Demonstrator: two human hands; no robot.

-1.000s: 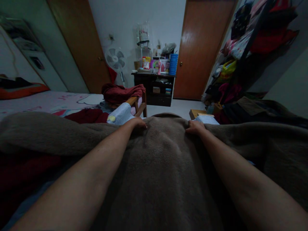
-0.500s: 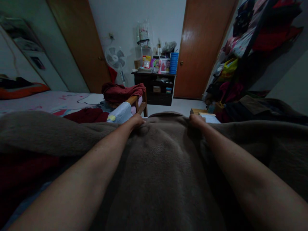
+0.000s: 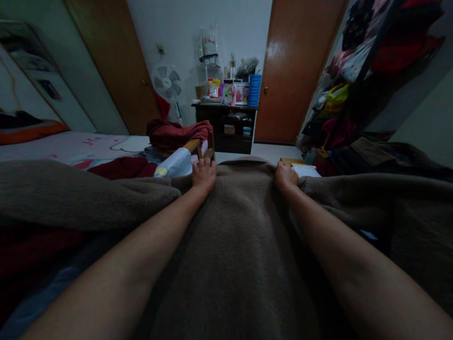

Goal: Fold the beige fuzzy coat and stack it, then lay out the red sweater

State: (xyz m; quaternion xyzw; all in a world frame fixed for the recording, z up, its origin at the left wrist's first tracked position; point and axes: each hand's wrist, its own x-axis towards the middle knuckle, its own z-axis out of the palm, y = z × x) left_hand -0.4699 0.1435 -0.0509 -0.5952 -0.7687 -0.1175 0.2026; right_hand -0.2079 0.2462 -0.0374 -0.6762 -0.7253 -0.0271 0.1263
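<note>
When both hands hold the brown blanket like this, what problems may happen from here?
The left hand is near the wooden frame in the picture, so it might knock it. The dark red cloth draped there could slip if bumped. Near the right hand, the brown blanket might brush the white item.

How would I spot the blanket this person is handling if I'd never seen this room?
Start from the black cabinet at the far wall, then come straight down toward the camera. There the blanket spreads across the foreground, with the left hand and right hand both on it. It is plain, fuzzy and grey-brown, unlike the dark red cloths nearby.
</note>
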